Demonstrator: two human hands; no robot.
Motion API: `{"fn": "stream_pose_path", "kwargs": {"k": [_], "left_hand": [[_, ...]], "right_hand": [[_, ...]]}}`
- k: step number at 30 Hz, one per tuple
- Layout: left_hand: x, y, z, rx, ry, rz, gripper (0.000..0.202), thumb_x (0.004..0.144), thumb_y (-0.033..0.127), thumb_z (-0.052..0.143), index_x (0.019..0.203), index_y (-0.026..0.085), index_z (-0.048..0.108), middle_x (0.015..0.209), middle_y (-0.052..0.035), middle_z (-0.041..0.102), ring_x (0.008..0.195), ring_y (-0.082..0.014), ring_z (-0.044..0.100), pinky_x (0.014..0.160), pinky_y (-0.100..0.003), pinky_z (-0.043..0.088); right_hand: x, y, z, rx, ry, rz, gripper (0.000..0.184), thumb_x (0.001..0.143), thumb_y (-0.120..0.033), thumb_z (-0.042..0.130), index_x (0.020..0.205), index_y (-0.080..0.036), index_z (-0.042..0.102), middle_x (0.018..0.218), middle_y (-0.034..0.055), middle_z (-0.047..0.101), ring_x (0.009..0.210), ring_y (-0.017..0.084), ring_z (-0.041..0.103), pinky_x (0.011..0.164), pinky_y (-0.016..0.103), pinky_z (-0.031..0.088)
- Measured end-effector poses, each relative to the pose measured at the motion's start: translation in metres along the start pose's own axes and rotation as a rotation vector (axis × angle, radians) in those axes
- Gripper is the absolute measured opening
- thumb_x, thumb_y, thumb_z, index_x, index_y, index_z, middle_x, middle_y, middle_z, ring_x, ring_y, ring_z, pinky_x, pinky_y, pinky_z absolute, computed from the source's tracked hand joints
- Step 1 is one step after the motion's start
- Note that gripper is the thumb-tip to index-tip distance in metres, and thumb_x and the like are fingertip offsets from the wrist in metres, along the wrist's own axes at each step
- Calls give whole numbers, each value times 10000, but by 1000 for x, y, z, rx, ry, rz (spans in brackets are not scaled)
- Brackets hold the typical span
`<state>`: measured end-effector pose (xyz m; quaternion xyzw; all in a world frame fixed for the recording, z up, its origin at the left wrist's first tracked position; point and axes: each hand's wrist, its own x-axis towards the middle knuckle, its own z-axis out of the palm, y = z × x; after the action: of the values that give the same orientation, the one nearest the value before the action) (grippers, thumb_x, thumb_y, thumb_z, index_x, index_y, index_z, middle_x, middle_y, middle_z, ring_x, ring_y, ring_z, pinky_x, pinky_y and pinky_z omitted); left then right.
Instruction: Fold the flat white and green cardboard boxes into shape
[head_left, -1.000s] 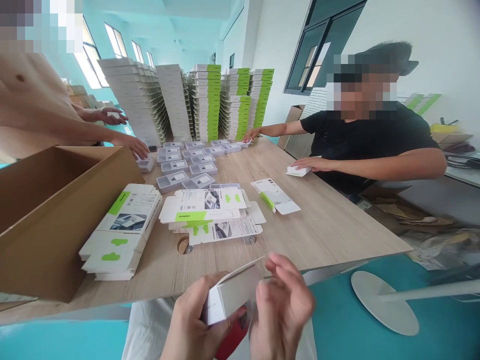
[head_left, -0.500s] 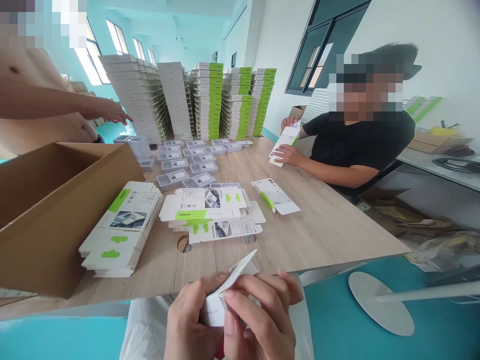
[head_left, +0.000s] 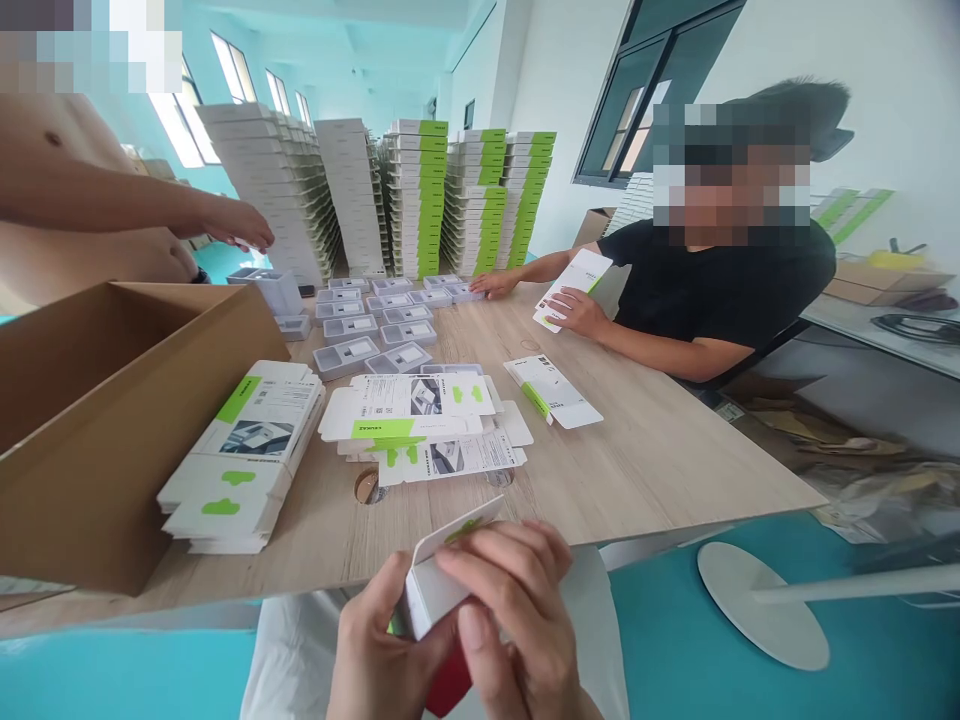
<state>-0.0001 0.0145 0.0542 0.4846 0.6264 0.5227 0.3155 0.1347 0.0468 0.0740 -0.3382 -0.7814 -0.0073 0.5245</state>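
A small white cardboard box (head_left: 435,590) is held low over my lap, its end facing up and a flap with a green mark standing raised. My left hand (head_left: 382,640) grips its left side, thumb along the edge. Against the end and flap press the fingers of my right hand (head_left: 517,620). A red surface shows below the box between my hands; what it belongs to I cannot make out. Ahead on the table lie flat printed cartons (head_left: 412,415) in a loose pile. To their left is a banded stack of flat cartons (head_left: 247,450).
A large brown cardboard box (head_left: 150,420) stands at left. Several plastic trays (head_left: 345,355) sit mid-table before tall stacks of boxes (head_left: 416,200). One carton (head_left: 555,390) lies at right. A co-worker (head_left: 697,300) holds another carton; a second person's arm (head_left: 150,205) reaches in at left.
The box in my hands has turned so its end shows more closed, and red now shows more below. The co-worker's one hand has moved from the carton to a tray.
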Motion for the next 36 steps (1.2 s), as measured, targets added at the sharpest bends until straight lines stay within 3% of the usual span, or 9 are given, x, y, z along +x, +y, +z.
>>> {"fn": "stream_pose_path", "kwargs": {"k": [7, 11, 15, 20, 24, 28, 31, 33, 36], "left_hand": [[0, 5, -3, 37, -19, 70, 114, 755, 267, 677, 644, 240, 681, 585, 60, 608, 574, -134, 569, 560, -198, 466], [-1, 8, -3, -8, 14, 57, 215, 771, 367, 734, 620, 233, 660, 586, 50, 614, 574, -143, 569, 571, -212, 487], [5, 17, -5, -142, -44, -134, 273, 650, 466, 891, 684, 230, 758, 601, 42, 707, 610, -171, 631, 572, -215, 517], [10, 27, -5, -304, -67, -284, 429, 539, 502, 983, 863, 250, 857, 811, -3, 871, 785, -249, 782, 719, -251, 607], [10, 25, -5, -261, -31, -271, 472, 491, 544, 1007, 809, 232, 851, 739, -14, 852, 687, -234, 748, 653, -260, 595], [16, 21, -7, -375, 17, -399, 604, 454, 619, 1009, 860, 206, 839, 800, -50, 877, 734, -255, 782, 649, -275, 606], [25, 18, -8, -453, -5, -482, 683, 478, 667, 993, 904, 170, 800, 819, -88, 877, 732, -268, 791, 617, -283, 595], [29, 16, -8, -475, -2, -487, 708, 514, 674, 983, 958, 163, 774, 866, -101, 877, 762, -274, 796, 641, -294, 595], [27, 10, -3, -608, -64, -465, 673, 606, 643, 965, 1056, 192, 749, 1015, -106, 870, 916, -298, 803, 742, -321, 602]], "right_hand": [[-7, -7, 11, -84, 75, -77, 349, 911, -171, 542, 1189, -243, 740, 1035, 54, 751, 959, 251, 671, 1031, 456, 367], [-9, -17, 17, -71, 99, 13, 370, 948, -146, 474, 1219, -242, 706, 1026, 61, 759, 987, 266, 666, 1034, 466, 386], [-1, -4, 3, -5, -18, 12, 397, 953, -103, 461, 1280, -192, 670, 1135, 60, 746, 1086, 247, 632, 1064, 432, 374], [4, 12, -13, -17, 154, 170, 365, 989, -8, 419, 1169, -214, 660, 1138, 52, 654, 1078, 207, 575, 922, 351, 440], [-3, 17, -12, -104, -19, 118, 333, 1032, -122, 457, 1174, -276, 716, 1327, 61, 621, 1172, 260, 559, 1043, 445, 348], [-14, 26, -9, 23, 3, 588, 302, 1107, -342, 451, 1022, -300, 737, 1315, 65, 696, 1222, 296, 608, 1005, 451, 417], [-17, 17, -2, 502, -114, 1032, 461, 1079, -630, 406, 1256, -295, 670, 1231, 103, 759, 1131, 311, 713, 855, 413, 563], [-16, 6, 5, 714, -215, 1146, 574, 1010, -725, 493, 1345, -282, 636, 1148, 90, 798, 1039, 302, 753, 829, 391, 594], [-11, 2, 13, 712, -205, 1136, 594, 955, -747, 583, 1265, -256, 711, 1188, 96, 803, 1093, 303, 746, 960, 387, 582]]}}
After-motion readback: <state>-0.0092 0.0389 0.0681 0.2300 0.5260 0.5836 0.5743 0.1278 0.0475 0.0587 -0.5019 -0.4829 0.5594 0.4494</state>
